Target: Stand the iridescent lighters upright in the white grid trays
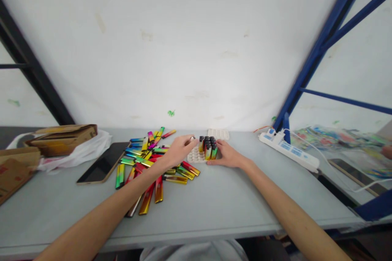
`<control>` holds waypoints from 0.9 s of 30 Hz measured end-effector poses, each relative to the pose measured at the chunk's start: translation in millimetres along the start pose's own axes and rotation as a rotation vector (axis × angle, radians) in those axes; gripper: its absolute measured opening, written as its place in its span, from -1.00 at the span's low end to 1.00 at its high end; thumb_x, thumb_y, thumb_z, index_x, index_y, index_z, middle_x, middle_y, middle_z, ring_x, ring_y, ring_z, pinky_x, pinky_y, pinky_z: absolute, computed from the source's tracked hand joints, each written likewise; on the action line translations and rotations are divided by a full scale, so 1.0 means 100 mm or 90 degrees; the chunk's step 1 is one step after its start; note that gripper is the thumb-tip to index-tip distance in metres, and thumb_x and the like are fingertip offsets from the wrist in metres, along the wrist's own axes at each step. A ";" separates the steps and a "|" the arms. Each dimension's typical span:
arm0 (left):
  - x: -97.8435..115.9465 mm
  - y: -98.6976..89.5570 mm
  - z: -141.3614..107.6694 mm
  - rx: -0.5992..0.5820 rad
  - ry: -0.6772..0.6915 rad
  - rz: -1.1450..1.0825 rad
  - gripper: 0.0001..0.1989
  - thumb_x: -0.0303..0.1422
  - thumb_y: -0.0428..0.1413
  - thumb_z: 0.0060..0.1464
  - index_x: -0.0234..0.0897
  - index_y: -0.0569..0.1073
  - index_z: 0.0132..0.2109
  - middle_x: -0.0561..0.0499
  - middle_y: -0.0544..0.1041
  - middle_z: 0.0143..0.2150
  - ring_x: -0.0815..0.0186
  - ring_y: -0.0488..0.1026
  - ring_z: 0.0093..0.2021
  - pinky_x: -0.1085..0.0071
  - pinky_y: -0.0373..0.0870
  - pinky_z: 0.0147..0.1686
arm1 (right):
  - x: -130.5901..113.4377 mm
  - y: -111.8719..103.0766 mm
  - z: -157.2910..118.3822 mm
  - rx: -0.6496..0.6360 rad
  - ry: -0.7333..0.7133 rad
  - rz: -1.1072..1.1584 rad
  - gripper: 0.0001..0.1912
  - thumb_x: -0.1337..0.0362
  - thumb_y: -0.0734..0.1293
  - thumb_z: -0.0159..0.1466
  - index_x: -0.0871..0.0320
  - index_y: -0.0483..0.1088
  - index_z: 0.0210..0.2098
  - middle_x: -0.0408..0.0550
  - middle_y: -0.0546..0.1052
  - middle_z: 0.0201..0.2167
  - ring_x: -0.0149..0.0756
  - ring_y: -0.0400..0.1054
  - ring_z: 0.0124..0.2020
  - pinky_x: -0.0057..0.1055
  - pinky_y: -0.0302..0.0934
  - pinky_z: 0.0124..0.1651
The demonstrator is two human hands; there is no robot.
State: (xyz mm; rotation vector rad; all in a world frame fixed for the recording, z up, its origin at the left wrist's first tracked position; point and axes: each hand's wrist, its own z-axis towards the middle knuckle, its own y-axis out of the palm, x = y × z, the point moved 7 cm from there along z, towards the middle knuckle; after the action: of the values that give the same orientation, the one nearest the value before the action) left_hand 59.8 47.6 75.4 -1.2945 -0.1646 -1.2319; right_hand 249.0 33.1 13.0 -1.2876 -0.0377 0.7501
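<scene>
Upright lighters point(210, 149) occupy the right part of the tray point(195, 156), its left cells bare; many loose lighters point(143, 161) remain heaped leftward. The left hand point(178, 150) pinches what seems a lighter point(192, 138); the right hand point(229, 155), fingers spread, flanks the tray. The table point(232, 204) leaves room toward its front edge and the power strip point(288, 151).

A mirror-like metallic finish is shown by the loose lighters point(159, 191). The tray point(194, 157) is formed in matt, pale plastic. The tabletop point(232, 212) is finished smooth, with faint sheen. Matt cardboard is seen in the box point(63, 142), crinkled plastic film in the bag point(105, 142), dark glossy glass on the phone point(102, 165).
</scene>
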 end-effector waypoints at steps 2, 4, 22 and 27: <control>-0.04 0.04 0.00 -0.035 -0.025 -0.024 -0.55 -0.05 -0.09 0.25 -0.22 0.23 -0.51 0.12 0.28 -0.59 0.33 0.23 -0.51 0.38 0.11 -0.44 | -0.01 0.00 0.00 0.001 0.003 0.003 -0.20 -0.22 0.48 0.11 0.23 0.40 0.13 0.16 0.44 -0.01 0.02 0.33 -0.01 -0.05 0.27 0.09; -0.08 0.06 0.00 -0.045 -0.043 -0.018 -0.54 -0.02 -0.08 0.26 -0.22 0.25 -0.50 0.12 0.31 -0.58 0.32 0.25 -0.50 0.38 0.14 -0.45 | -0.01 -0.01 0.00 0.000 0.002 0.008 -0.20 -0.21 0.48 0.11 0.23 0.40 0.13 0.16 0.44 -0.01 0.02 0.33 0.00 -0.05 0.26 0.09; -0.12 -0.01 0.07 0.027 0.050 -0.069 -0.59 -0.06 0.03 0.25 -0.30 0.57 -0.09 -0.14 0.58 -0.12 0.17 0.50 -0.14 0.34 0.51 -0.23 | 0.00 0.00 0.00 0.002 -0.008 -0.009 -0.20 -0.24 0.46 0.12 0.23 0.41 0.11 0.19 0.45 -0.01 0.04 0.34 0.01 -0.06 0.26 0.11; -0.08 0.13 0.03 -0.036 0.112 -0.043 -0.61 -0.13 0.08 0.25 -0.26 0.59 0.04 -0.14 0.61 -0.02 0.19 0.54 -0.13 0.31 0.51 -0.11 | -0.01 -0.01 0.00 0.007 -0.007 -0.004 -0.21 -0.22 0.47 0.12 0.21 0.41 0.13 0.16 0.45 -0.02 0.03 0.33 0.00 -0.05 0.25 0.12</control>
State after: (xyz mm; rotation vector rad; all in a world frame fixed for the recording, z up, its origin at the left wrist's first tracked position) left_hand 68.2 51.7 62.9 -1.2304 -0.0472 -1.4101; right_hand 248.6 32.5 13.8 -1.2724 -0.0466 0.7509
